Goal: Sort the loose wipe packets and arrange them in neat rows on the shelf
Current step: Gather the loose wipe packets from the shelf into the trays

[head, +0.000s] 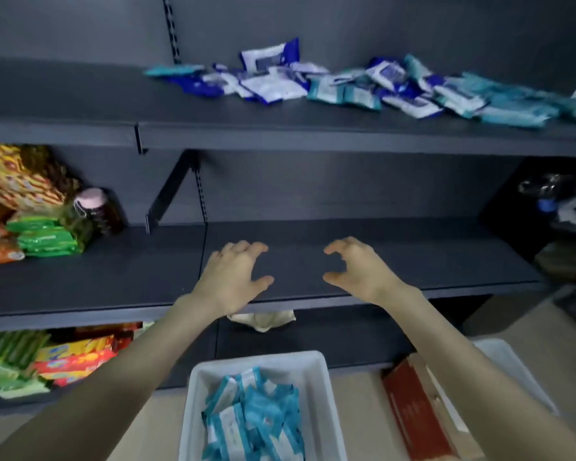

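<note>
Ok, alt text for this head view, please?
Two empty hands, left and right, hover open over a bare middle shelf. Loose wipe packets lie jumbled on the top shelf; more fill a white bin below.

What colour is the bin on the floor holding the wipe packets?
White; the bin shows best in the head view, its only view.

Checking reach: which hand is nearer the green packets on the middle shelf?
Left. The left hand is right of the green packets; the right hand is farther right.
</note>
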`<state>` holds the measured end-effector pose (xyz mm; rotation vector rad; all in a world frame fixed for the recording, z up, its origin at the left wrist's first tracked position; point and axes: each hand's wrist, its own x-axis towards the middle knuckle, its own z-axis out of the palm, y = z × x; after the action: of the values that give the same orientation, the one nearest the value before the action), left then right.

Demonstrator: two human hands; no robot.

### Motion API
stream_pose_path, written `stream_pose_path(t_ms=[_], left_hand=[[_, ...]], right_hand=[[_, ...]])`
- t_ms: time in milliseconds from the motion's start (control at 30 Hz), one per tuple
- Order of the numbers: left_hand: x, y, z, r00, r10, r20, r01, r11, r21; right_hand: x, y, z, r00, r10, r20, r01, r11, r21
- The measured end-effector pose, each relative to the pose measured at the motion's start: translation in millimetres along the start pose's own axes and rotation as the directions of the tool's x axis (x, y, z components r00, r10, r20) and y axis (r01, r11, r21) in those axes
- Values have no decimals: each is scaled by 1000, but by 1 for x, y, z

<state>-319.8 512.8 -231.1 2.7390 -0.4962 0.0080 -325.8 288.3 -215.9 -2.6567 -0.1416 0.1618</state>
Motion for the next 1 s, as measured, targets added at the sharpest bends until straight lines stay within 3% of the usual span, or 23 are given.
stream_pose_path(t_ms=[233, 367, 700, 1000], left_hand=[[40, 94, -98, 956, 217, -199, -197, 973, 118], [69, 144, -123, 932, 266, -246, -224, 957, 187], [155, 284, -108, 924, 248, -292, -202, 963, 177], [243, 356, -82, 941, 235, -243, -195, 964, 180]], right_hand=[[-23, 3, -144, 974, -56, -218, 31, 993, -116], [-26, 28, -201, 955, -71, -288, 33, 990, -137], [-15, 148, -316, 946, -97, -310, 34, 979, -203], [34, 242, -372, 938, -95, -332, 33, 982, -189]])
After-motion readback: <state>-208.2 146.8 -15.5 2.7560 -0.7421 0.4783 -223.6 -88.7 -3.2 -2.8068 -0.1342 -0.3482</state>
